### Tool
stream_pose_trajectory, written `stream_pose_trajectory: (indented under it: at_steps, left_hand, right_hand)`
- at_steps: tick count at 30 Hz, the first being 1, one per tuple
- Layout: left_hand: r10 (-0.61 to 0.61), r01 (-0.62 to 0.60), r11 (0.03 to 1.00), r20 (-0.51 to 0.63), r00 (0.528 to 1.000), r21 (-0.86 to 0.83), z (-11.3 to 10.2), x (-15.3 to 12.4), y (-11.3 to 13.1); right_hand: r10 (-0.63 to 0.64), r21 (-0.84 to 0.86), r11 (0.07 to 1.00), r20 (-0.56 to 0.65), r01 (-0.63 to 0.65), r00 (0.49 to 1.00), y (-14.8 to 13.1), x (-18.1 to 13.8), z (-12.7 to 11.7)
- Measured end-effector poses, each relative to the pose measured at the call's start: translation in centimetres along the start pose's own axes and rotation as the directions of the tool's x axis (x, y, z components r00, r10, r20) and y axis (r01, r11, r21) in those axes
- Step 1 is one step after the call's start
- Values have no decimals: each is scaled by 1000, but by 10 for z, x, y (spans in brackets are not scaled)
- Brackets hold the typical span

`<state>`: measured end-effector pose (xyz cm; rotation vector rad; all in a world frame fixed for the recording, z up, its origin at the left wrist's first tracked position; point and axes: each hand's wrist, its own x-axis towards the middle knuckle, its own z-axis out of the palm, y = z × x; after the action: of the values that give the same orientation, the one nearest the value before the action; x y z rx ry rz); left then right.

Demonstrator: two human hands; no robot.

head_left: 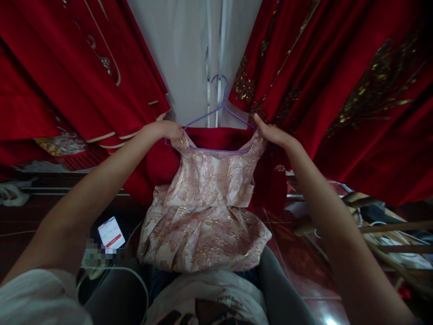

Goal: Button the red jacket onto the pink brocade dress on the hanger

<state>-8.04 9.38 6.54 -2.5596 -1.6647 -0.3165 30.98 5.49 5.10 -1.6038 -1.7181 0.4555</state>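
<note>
A pale pink dress (pixel 209 180) with a gold pattern hangs on a thin purple wire hanger (pixel 224 97), its gathered skirt resting over my lap. At the dress's left shoulder strap, my left hand (pixel 171 129) is closed on the fabric and the end of the hanger. My right hand (pixel 269 131) grips the opposite strap, with its thumb pointing up. The hanger's hook stands free above the neckline, and its lower bar crosses the neck opening. Most of my fingers are hidden behind the straps.
Red garments with gold decoration hang at the left (pixel 135 67) and right (pixel 338 90), before a pale cabinet door (pixel 182 54). A lit phone (pixel 111 234) lies left of my lap, near a white cable (pixel 135 273). Wooden bars (pixel 395 227) stand at the right, above the reddish tiled floor (pixel 287 253).
</note>
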Motion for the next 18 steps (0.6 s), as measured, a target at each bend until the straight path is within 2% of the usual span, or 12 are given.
stream_pose_trajectory:
  at_steps: [2, 4, 8, 11, 13, 15, 18]
  left_hand:
    - [-5, 13, 999, 184, 983, -41, -10, -6, 4]
    - [50, -12, 990, 272, 961, -139, -16, -16, 6]
    - [147, -119, 945, 70, 987, -306, -16, -35, 3]
    - [102, -131, 916, -95, 990, -379, -5, -41, -7]
    - [13, -89, 924, -204, 979, -371, 6, -45, -16]
    - [-92, 4, 950, -269, 959, -312, 19, -53, -27]
    - [-217, 183, 967, -202, 955, -176, 38, -74, -35]
  right_hand:
    - [-22, 63, 998, 67, 18, 997, -1, -9, -4]
    - [-82, 126, 989, 74, 72, 994, 3, -18, -4]
    - [-167, 220, 964, 60, 150, 984, 14, -28, 0]
    - [-168, 285, 945, -2, 162, 986, 22, -26, 2]
    - [-110, 330, 933, -126, 146, 986, 30, -24, 3]
    - [-24, 350, 929, -274, 123, 962, 42, -26, 4]
    - [98, 346, 937, -392, 47, 915, 66, -39, 10]
